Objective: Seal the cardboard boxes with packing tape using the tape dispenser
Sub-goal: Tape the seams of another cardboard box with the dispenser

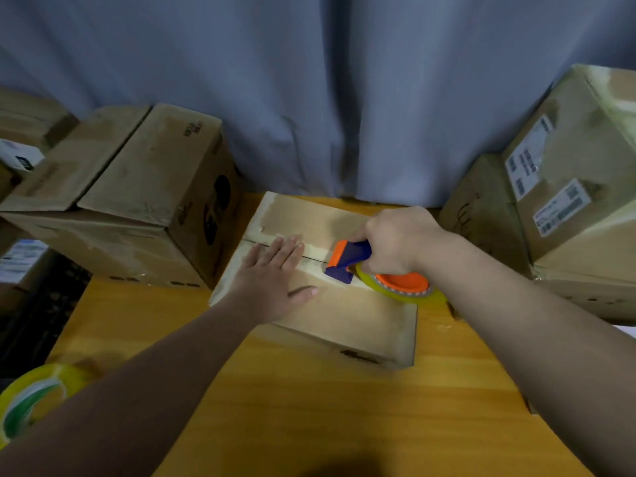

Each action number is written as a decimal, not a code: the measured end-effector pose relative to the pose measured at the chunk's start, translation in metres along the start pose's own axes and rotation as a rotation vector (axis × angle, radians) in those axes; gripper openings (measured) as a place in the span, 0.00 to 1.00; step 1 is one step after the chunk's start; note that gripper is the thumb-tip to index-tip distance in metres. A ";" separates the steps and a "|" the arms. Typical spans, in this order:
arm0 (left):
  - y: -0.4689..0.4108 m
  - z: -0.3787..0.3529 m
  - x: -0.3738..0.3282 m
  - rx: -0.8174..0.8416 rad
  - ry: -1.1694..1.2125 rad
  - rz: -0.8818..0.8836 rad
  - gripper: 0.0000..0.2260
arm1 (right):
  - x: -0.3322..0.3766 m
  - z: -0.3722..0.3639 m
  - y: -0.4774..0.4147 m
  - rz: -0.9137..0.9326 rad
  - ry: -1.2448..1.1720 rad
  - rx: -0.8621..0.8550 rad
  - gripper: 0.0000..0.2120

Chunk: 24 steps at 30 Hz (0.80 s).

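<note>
A flat cardboard box (361,321) lies on the wooden table (327,407), its top flaps meeting in a seam across the middle. My left hand (275,280) presses flat on the left part of the lid, fingers straight and reaching the seam. My right hand (395,242) grips the handle of the blue and orange tape dispenser (347,259), whose head sits on the seam. Its yellowish tape roll (402,287) with an orange hub rests over the right part of the lid. A pale strip of tape runs along the seam between the two hands.
Brown cardboard boxes (144,201) stand at the left, and taller labelled ones (564,201) are stacked at the right. A grey curtain (309,98) hangs behind. A spare roll of tape (31,407) lies at the table's front left corner.
</note>
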<state>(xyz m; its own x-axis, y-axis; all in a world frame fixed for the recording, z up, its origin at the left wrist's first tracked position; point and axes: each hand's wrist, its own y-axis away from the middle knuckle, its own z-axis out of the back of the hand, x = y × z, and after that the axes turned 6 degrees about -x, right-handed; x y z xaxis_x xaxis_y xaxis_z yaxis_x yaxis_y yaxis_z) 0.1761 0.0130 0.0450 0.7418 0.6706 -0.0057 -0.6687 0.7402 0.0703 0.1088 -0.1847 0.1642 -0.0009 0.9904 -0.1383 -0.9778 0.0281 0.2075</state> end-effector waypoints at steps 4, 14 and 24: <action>-0.009 0.002 0.010 -0.007 -0.019 -0.015 0.39 | 0.004 0.005 -0.017 0.050 0.066 0.061 0.19; -0.015 -0.005 -0.010 -0.002 0.085 -0.058 0.40 | -0.010 0.021 0.025 0.093 0.016 -0.029 0.31; -0.015 0.008 -0.028 0.051 0.006 0.007 0.36 | -0.050 -0.010 0.073 0.004 0.005 0.095 0.29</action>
<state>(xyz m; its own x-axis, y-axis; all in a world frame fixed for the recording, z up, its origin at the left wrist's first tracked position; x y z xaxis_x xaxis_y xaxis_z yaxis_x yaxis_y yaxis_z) 0.1662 -0.0174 0.0516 0.7369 0.6759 -0.0108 -0.6700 0.7324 0.1208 0.0352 -0.2333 0.1769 -0.0064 0.9898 -0.1424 -0.9534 0.0369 0.2994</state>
